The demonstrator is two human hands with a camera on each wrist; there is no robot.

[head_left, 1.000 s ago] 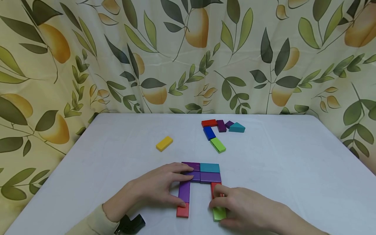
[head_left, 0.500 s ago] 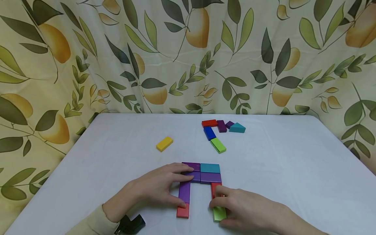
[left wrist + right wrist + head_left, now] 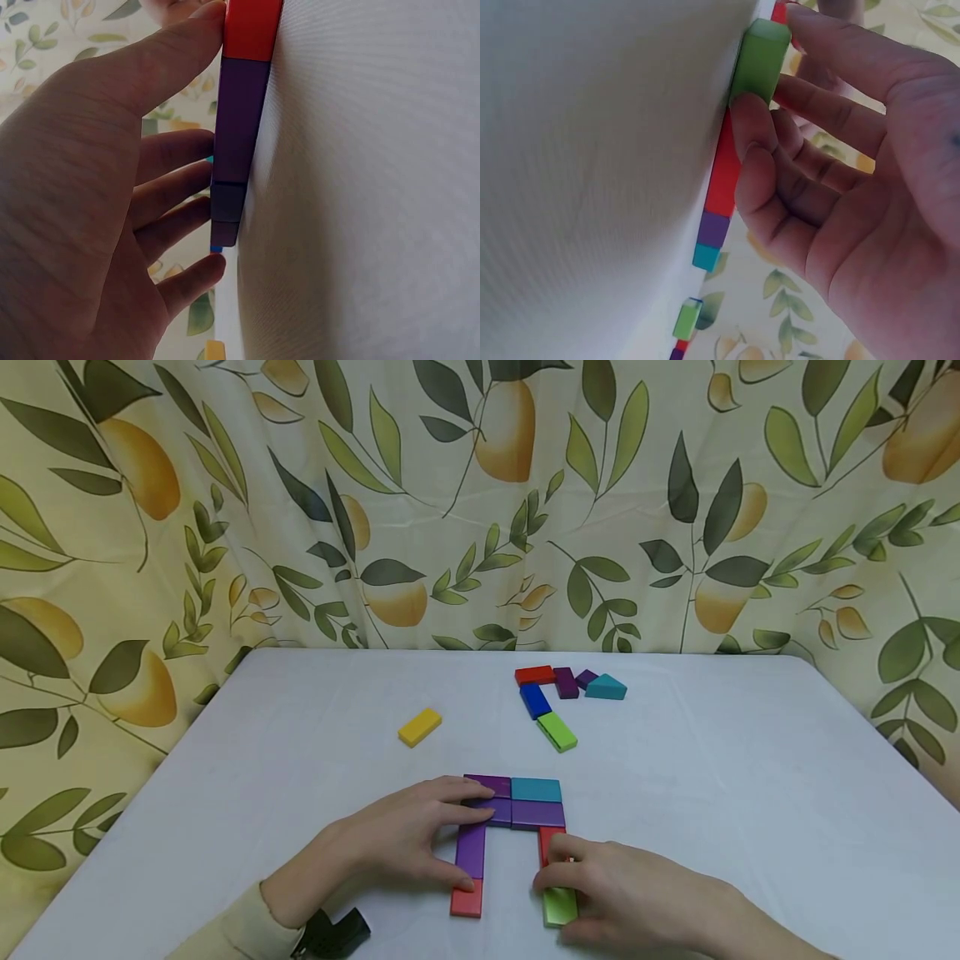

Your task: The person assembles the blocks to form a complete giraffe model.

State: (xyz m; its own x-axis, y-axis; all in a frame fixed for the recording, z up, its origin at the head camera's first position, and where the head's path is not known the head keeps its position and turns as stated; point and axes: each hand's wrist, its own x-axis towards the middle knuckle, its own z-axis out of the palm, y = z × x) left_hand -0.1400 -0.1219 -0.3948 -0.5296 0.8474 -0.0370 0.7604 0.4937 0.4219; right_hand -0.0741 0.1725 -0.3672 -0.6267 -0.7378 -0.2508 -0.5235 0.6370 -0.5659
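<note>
Flat coloured blocks lie joined in an arch shape before me. Its top has a dark purple block (image 3: 501, 784), a teal block (image 3: 536, 789) and violet blocks (image 3: 537, 813). My left hand (image 3: 397, 835) rests along the left side, fingers extended onto the upper purple blocks. Its thumb touches the small red block (image 3: 467, 906) below the long purple block (image 3: 471, 850). At the right leg, my right hand (image 3: 637, 893) has curled fingers and thumb about the light green block (image 3: 560, 910). The red block (image 3: 551, 837) above it is partly hidden by those fingers.
A yellow block (image 3: 420, 727) lies alone beyond the left hand. Farther back are a lime green block (image 3: 557, 731), a blue block (image 3: 535, 701), a red block (image 3: 535, 674), purple pieces (image 3: 566, 682) and a teal triangle (image 3: 606, 687). A patterned curtain (image 3: 480, 527) hangs behind the table.
</note>
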